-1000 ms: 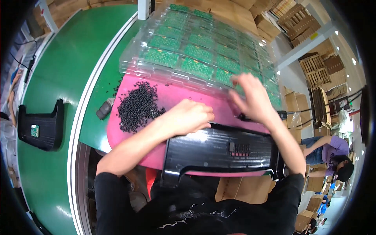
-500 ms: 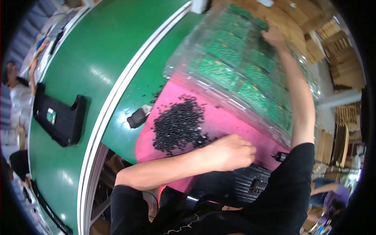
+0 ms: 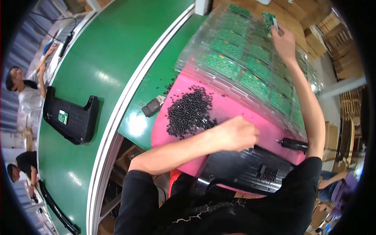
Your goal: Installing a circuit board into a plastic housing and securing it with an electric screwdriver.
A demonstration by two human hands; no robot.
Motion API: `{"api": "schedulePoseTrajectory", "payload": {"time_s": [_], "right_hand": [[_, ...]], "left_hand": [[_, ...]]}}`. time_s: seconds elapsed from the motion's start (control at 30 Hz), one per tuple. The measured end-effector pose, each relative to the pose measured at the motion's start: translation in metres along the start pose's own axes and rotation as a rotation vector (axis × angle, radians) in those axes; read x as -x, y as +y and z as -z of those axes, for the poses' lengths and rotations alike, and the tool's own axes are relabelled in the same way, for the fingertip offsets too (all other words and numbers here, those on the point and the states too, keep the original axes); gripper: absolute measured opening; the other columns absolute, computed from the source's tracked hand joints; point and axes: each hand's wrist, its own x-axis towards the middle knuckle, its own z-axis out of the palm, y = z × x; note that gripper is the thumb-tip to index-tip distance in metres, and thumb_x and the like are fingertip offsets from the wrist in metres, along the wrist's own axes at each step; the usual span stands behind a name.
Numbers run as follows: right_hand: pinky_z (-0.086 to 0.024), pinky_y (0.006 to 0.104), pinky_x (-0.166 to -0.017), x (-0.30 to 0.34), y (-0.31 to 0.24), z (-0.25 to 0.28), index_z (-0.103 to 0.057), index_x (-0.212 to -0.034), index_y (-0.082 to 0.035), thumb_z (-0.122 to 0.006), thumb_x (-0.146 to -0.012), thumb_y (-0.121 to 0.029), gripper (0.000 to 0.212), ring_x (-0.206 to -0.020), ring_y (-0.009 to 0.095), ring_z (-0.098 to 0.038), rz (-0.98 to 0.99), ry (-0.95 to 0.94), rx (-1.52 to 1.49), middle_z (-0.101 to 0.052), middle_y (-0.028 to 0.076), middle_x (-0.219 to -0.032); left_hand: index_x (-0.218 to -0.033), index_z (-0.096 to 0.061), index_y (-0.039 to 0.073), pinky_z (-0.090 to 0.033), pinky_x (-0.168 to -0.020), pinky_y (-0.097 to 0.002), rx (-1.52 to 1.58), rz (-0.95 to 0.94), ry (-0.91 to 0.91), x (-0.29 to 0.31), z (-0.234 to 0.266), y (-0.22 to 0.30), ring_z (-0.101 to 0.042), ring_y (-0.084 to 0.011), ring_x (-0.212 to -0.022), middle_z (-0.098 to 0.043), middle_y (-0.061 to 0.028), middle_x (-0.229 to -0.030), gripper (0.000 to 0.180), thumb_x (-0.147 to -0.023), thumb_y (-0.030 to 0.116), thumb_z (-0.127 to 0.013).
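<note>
My right hand (image 3: 285, 42) is at the far right, above a clear plastic tray (image 3: 188, 64) of green circuit boards. Pinched in its fingers is a circuit board (image 3: 268, 20), held up at a tilt. My left hand (image 3: 238, 134) is curled closed over the pink mat (image 3: 258, 121); what its fingers hold, if anything, is hidden. Left of it lies a heap of small black screw-like pieces (image 3: 189, 111). Nearer me, a black plastic housing (image 3: 223, 168) rests at the mat's edge, partly below my left hand. A black electric screwdriver (image 3: 294, 144) lies beside my right forearm.
A small dark wrapped bundle (image 3: 152, 107) sits left of the mat. Past a white rail (image 3: 129, 80), the green conveyor (image 3: 129, 35) carries another black housing (image 3: 74, 121) with a board in it, and a long black strip (image 3: 56, 207). Co-workers sit along its far side; cardboard stands at right.
My right hand has lifted a circuit board up from the tray and turned it more upright. My left hand stays closed over the mat. The whole view has shifted slightly.
</note>
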Motion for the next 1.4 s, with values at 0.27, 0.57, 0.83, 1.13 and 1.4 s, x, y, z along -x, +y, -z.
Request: {"api": "schedulePoseTrajectory", "payload": {"time_s": [0.27,0.57,0.83,1.13,1.4], "right_hand": [[-0.043,0.0200,-0.066,0.169,-0.128,0.176,-0.067,-0.095,0.001,-0.061,-0.092,-0.010,0.013,-0.074,0.002,-0.052,-0.277,-0.165,-0.799,-0.062,-0.004,-0.082],[-0.053,0.0264,-0.073,0.263,-0.117,0.254,-0.046,-0.137,-0.008,-0.075,-0.077,-0.005,0.067,-0.085,0.015,-0.064,-0.060,-0.009,-0.372,-0.064,0.011,-0.100],[-0.053,0.0262,-0.074,0.331,-0.086,0.286,-0.057,-0.123,-0.003,-0.078,-0.074,-0.005,0.053,-0.080,0.014,-0.064,-0.035,-0.109,-0.218,-0.066,0.007,-0.090],[-0.043,0.0354,-0.097,0.382,-0.044,0.265,-0.058,-0.109,-0.002,-0.079,-0.064,-0.008,0.050,-0.113,0.026,-0.054,-0.236,-0.276,-0.239,-0.059,0.011,-0.117],[-0.038,0.0379,-0.101,0.388,-0.040,0.254,-0.058,-0.109,-0.003,-0.078,-0.066,-0.012,0.049,-0.115,0.028,-0.049,-0.314,-0.322,-0.185,-0.056,0.011,-0.118]], "left_hand": [[-0.131,-0.047,-0.004,-0.052,-0.076,-0.0278,0.864,0.280,0.326,-0.022,0.039,0.045,-0.063,-0.0163,-0.096,-0.061,-0.0139,-0.117,0.062,-0.081,0.023,-0.074],[-0.130,-0.047,-0.001,-0.050,-0.071,-0.0265,0.974,0.267,-0.098,-0.040,0.042,0.109,-0.059,-0.0120,-0.077,-0.065,-0.0086,-0.093,0.036,-0.096,0.011,-0.046],[-0.135,-0.044,0.002,-0.048,-0.056,-0.0218,1.006,0.407,-0.097,-0.048,0.010,0.114,-0.060,-0.0094,-0.075,-0.065,-0.0085,-0.089,0.051,-0.087,0.002,-0.063],[-0.115,-0.058,0.000,-0.046,-0.059,-0.0229,0.437,0.310,-0.260,-0.046,-0.031,0.101,-0.054,-0.0078,-0.068,-0.063,-0.0036,-0.085,0.055,-0.065,0.008,-0.081],[-0.109,-0.059,0.003,-0.040,-0.057,-0.0284,0.254,0.302,-0.280,-0.044,-0.046,0.089,-0.043,-0.0120,-0.059,-0.052,-0.0027,-0.072,0.048,-0.066,0.013,-0.079]]}}
